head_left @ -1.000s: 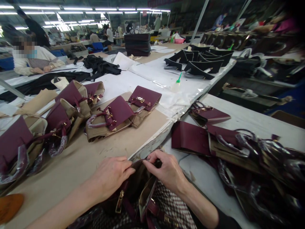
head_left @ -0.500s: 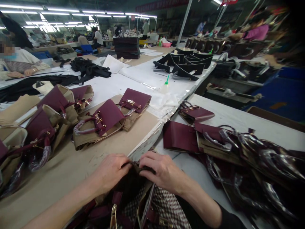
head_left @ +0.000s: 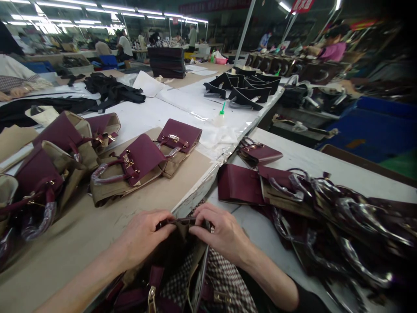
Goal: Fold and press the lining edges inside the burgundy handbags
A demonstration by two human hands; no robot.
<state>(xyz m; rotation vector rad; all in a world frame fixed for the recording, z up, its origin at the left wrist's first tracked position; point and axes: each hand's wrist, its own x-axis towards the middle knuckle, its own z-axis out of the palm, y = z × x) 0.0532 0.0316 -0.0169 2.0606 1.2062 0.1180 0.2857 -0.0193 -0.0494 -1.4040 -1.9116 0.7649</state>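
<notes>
A burgundy handbag [head_left: 156, 278] with brown lining and gold hardware lies in front of me, against checked cloth. My left hand [head_left: 151, 228] pinches the bag's far edge between thumb and fingers. Just to its right, my right hand [head_left: 215, 228] grips the same edge, thumb inside and fingers over the far side. A short stretch of dark rim shows between the two hands. The bag's lower part runs out of the bottom of the view.
On the brown-covered table [head_left: 130, 230] at left lie several burgundy handbags [head_left: 143, 158]. More bags with plastic-wrapped handles [head_left: 293, 191] pile up at right. A green-tipped bottle [head_left: 222, 114] stands beyond, near black bag pieces [head_left: 247, 89]. A co-worker's sleeve [head_left: 16, 71] is at far left.
Both hands keep hold of the bag's edge; its rim shows more plainly between them. The whole scene has shifted a little to the left as my head turned.
</notes>
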